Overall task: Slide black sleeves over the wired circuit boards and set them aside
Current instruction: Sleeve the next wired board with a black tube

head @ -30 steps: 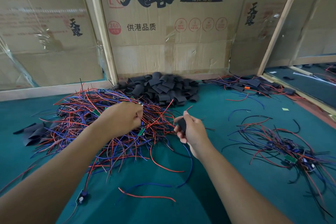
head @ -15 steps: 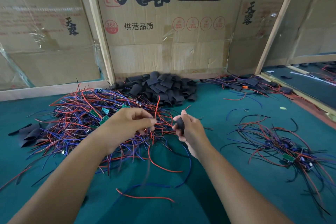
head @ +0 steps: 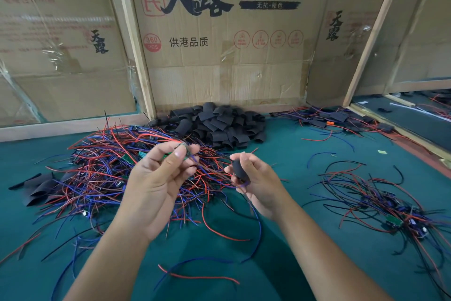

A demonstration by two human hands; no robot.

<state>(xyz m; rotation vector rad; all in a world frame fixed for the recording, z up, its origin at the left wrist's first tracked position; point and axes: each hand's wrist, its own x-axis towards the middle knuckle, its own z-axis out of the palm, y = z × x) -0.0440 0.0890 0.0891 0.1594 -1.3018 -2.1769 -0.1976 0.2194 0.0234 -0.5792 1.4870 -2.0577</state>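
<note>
Green felt table [head: 305, 178] backs onto cardboard; above its middle, left hand [head: 156, 178] pinches a wired board [head: 179, 151] level with the black sleeve [head: 239, 169] gripped by right hand [head: 258, 183], apparently ready for threading.

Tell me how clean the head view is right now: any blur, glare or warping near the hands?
Head view: even, soft light; left hand and the circuit board it pinches are slightly motion-blurred; right hand gripping the black sleeve is sharper; glare streaks on the taped cardboard; wide-angle bending at the edges.
</note>
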